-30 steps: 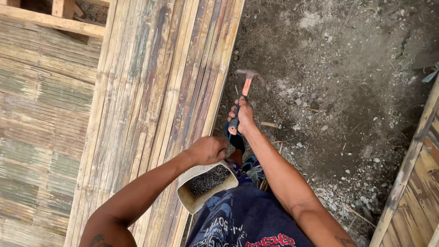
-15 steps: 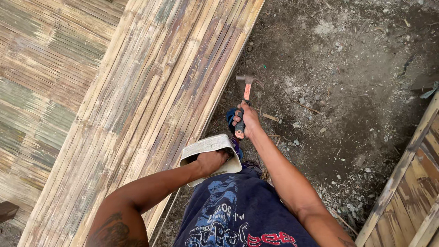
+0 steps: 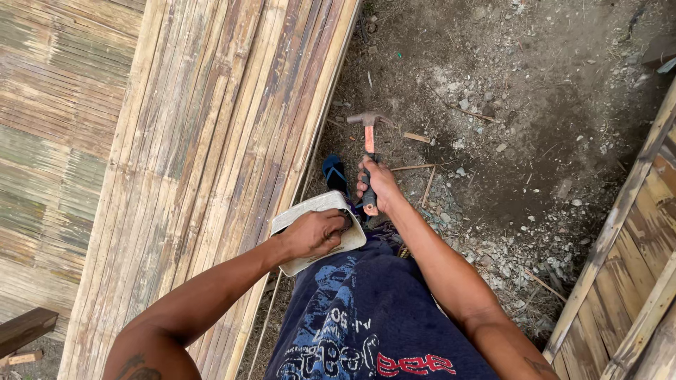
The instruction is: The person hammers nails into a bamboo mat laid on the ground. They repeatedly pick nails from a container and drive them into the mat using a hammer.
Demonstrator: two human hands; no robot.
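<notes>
One large panel of split bamboo slats (image 3: 218, 141) took up the left half of the view, lying flat over an older woven bamboo surface (image 3: 49, 141), its long edge running beside bare, stony ground (image 3: 535, 127). A second framed bamboo piece (image 3: 627, 267) cut across the lower right corner. As to progress, the slats lay side by side in an even sheet, which suggested that the laying was largely done, though no nail heads could be made out, so how much fastening was left could not be told. One person stood at the panel's edge in dark printed shorts (image 3: 366, 324), with one blue sandal (image 3: 335, 174) showing just ahead of them. The left hand (image 3: 317, 232) was closed over the rim of one pale, flattened container (image 3: 310, 211), held against the shorts close to the panel; its contents were hidden. The right hand (image 3: 380, 184) had its grip clamped on the dark handle of one claw hammer (image 3: 368, 137), head pointing away over the dirt, not touching the bamboo. A few loose bamboo splinters (image 3: 417, 138) lay near the hammer.
</notes>
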